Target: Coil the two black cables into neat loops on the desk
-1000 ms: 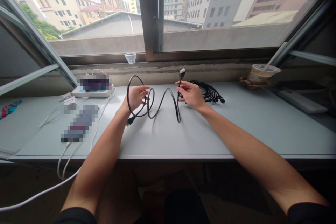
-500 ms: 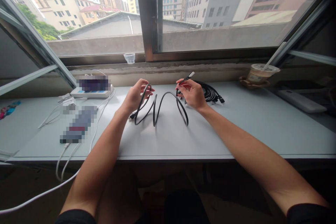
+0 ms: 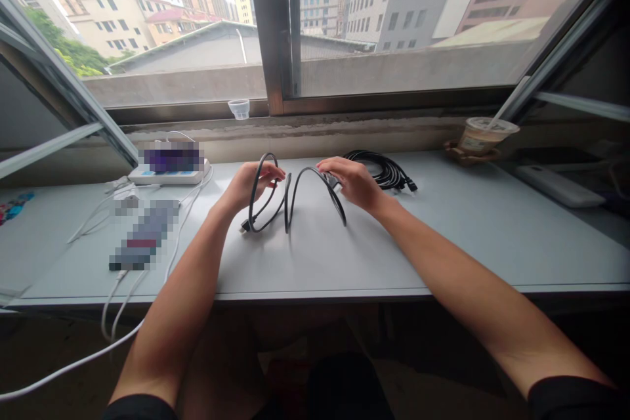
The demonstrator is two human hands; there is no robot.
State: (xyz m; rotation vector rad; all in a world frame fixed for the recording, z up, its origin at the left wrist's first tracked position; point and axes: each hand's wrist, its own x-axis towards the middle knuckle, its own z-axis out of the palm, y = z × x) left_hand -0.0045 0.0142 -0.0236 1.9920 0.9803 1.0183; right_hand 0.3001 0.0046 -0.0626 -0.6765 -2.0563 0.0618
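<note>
I see L hand gripping a loop of the black cable, which coils on the desk btwn both hands, R hand curled over its other end (plug hidden), spare cable bundle just behind.

There is one view only, from the person's head. It looks forward and down at the near table. The window fills the upper frame.

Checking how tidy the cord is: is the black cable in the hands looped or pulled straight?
Looped: the black cable arcs in a few loose loops between the left hand and the right hand, its lower bends resting on the table.
</note>
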